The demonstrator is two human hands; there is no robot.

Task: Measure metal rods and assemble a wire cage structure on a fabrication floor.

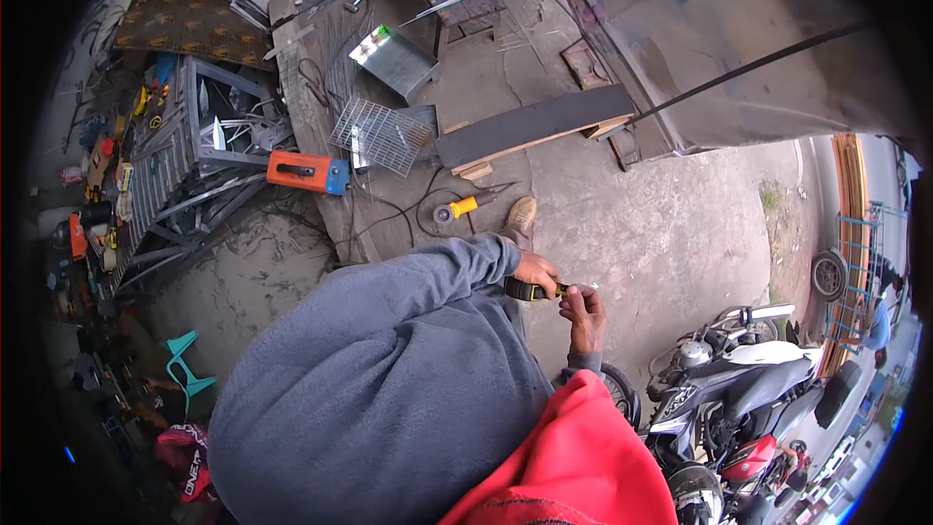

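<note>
My left hand point(535, 270) is wrapped round a black and yellow tape measure point(523, 290), held out in front of my body. Close beside it, my right hand point(584, 317) has its fingers pinched at the front end of the tape measure, where the blade tip would be; the fingers hide most of that end. Grey sleeves cover both arms, and red cloth lies over my right side. Beyond my hands a shoe point(522, 214) stands on the concrete floor. An angle grinder point(455, 209) with a yellow body lies to the left of the shoe.
An orange and blue welding machine point(307, 173) sits at the left, with cables across the floor. Ahead are a dark bench point(536, 126), a wire grid point(381, 136) and a sheet-metal box point(394, 60). Motorcycles point(739, 379) stand at the right; metal frames point(209, 151) are piled left.
</note>
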